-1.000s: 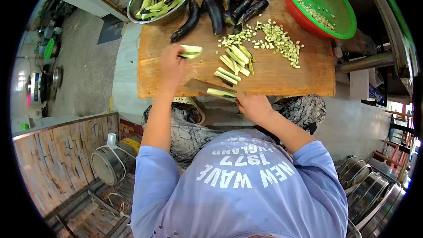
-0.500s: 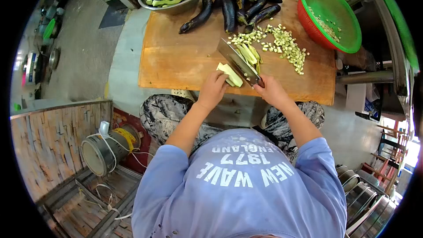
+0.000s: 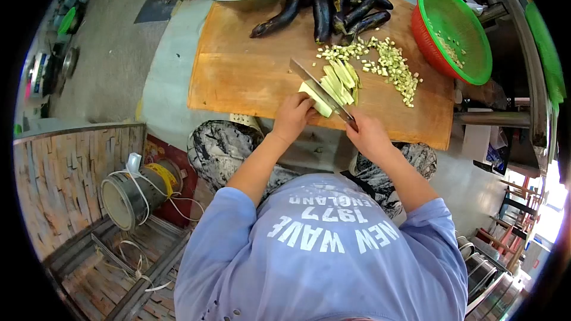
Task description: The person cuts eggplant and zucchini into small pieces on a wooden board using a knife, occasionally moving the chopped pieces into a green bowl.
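Note:
My left hand (image 3: 292, 115) is closed on a pale green peeled eggplant piece (image 3: 315, 100) near the front edge of the wooden board (image 3: 238, 71). Wrapped round the handle of a cleaver (image 3: 324, 91), my right hand (image 3: 367, 134) is closed too. The blade lies slantwise over the piece, its tip pointing up and left. Just right of the blade are cut strips (image 3: 340, 80), and beyond them spread small diced cubes (image 3: 386, 62). Several dark purple eggplants (image 3: 322, 15) lie at the back of the board.
A metal bowl (image 3: 251, 3) with green peeled pieces stands at the board's back left. At its right edge, a green colander (image 3: 457, 30) with some cubes sits in a red basket (image 3: 425, 38). A metal cylinder (image 3: 122, 199) with white cords is at the lower left.
The view has shifted slightly. The cleaver now lies over the held piece, and the strips right of the blade are more fully visible and spread out.

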### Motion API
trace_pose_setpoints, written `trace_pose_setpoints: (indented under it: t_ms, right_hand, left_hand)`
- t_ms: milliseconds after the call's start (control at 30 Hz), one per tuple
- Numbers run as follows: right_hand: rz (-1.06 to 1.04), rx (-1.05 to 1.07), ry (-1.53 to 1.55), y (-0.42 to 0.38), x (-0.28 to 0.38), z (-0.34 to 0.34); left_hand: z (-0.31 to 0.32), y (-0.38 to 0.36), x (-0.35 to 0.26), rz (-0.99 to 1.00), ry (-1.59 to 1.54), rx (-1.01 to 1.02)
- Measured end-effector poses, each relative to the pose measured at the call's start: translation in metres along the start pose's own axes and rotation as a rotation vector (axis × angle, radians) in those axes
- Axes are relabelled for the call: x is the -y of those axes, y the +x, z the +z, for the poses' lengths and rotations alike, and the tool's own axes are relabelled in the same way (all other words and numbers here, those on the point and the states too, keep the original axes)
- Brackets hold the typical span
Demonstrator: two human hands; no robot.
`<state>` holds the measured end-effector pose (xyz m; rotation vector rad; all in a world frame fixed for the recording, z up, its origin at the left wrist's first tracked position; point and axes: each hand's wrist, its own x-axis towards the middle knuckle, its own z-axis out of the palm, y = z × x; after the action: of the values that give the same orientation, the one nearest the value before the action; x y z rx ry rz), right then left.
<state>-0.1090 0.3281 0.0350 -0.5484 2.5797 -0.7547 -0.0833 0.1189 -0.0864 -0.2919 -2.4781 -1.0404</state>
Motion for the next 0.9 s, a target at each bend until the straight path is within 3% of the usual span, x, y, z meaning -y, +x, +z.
trace_pose_setpoints:
  t_ms: [267, 467, 667, 900]
  right_hand:
    - [0.077, 0.081, -0.268, 0.008, 0.001, 0.010]
    - [0.059, 0.018, 0.022, 0.006, -0.012, 0.011]
    - [0.034, 0.099, -0.260, 0.009, -0.003, 0.014]
    - [0.048, 0.022, -0.006, 0.002, -0.006, 0.011]
  left_hand:
    - [-0.003, 0.000, -0.001, -0.013, -0.003, 0.031]
    - [-0.004, 0.004, -0.001, 0.008, 0.004, 0.006]
    - [-0.003, 0.001, -0.004, -0.029, 0.022, 0.016]
    - [-0.002, 0.000, 0.000, -0.028, 0.002, 0.002]
